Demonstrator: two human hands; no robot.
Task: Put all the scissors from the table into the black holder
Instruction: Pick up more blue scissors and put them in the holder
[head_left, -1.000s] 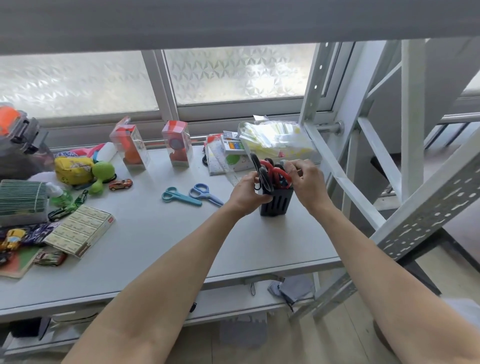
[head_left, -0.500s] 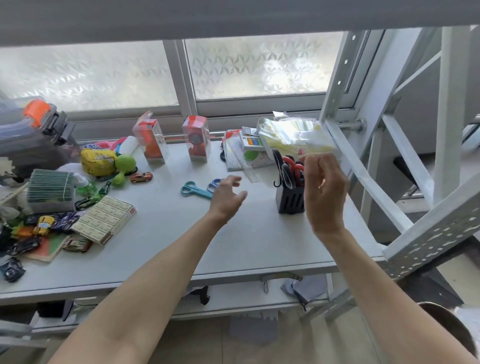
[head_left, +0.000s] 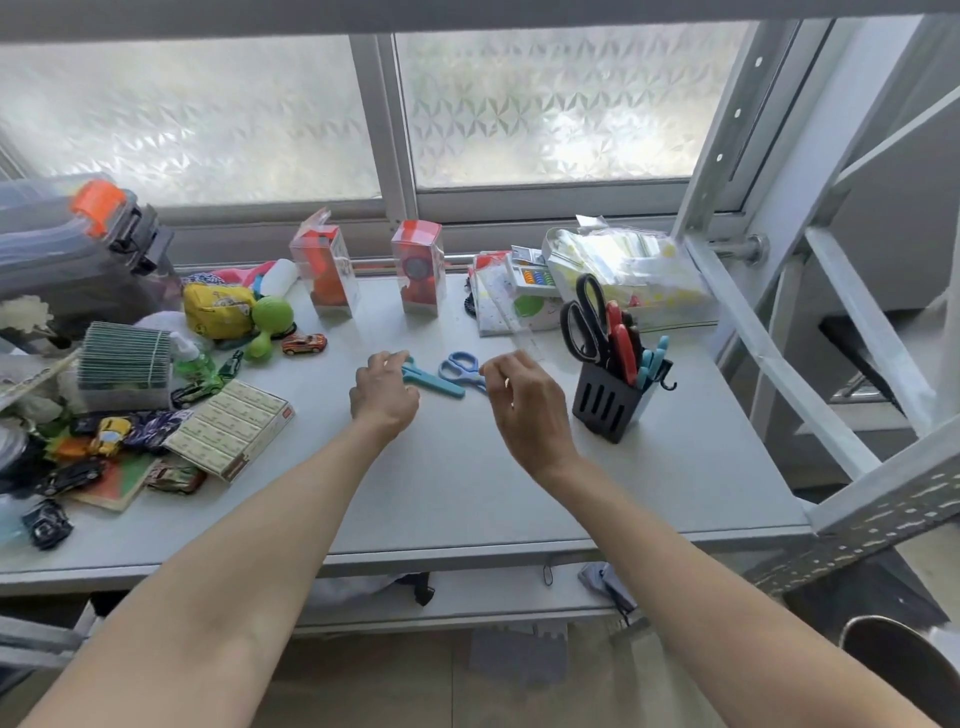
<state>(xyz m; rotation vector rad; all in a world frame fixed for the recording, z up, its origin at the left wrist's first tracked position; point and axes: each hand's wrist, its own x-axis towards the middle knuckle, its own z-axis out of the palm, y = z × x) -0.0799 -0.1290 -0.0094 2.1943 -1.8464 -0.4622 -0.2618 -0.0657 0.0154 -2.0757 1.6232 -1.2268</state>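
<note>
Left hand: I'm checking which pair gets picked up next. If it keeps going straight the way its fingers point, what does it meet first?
Probably the teal scissors: the left hand has its fingertips at their handle, though contact is unclear from this view.

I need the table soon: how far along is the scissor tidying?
Mostly done: black, red and blue-handled scissors already stand in the black holder. In hand: nothing yet; the left hand and right hand are reaching, open. Left: the teal scissors and blue scissors lying on the table.
</note>
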